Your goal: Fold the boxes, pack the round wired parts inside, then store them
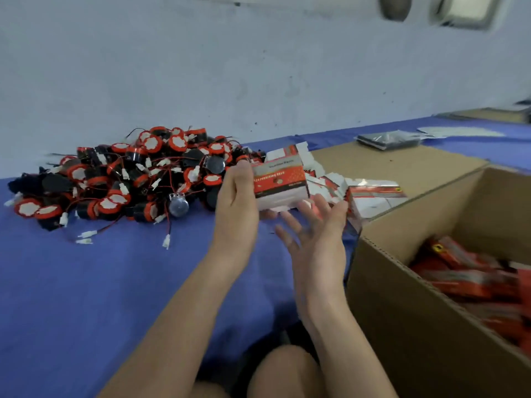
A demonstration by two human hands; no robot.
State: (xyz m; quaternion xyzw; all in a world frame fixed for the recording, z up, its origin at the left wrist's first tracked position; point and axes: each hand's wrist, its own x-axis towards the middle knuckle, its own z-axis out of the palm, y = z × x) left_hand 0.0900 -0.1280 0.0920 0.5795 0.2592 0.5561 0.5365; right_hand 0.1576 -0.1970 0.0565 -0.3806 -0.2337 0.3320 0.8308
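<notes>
— Over the blue cloth (86, 282), dead centre: what is the left hand (235, 202) doing?
— It grips a small red-and-white box (280, 185), folded into shape, with the thumb at the top edge and the fingers curled under the bottom.
— And the right hand (313, 234)?
— It is at 5 o'clock of that box, palm up, fingers spread wide and holding nothing. Its fingertips lie just below the box; whether they touch it I cannot tell.
— Where are the round wired parts (129, 179)?
— Heaped at 9 o'clock, just beside the left hand: black and red discs with thin wires and white plugs.
— Any other boxes?
— Flat boxes (373, 196) are piled at 3 o'clock, against the open cardboard carton (402, 311) that fills 4 o'clock. Blurred red boxes (471, 277) lie inside it. A plastic-wrapped packet (388, 139) sits at 2 o'clock.
</notes>
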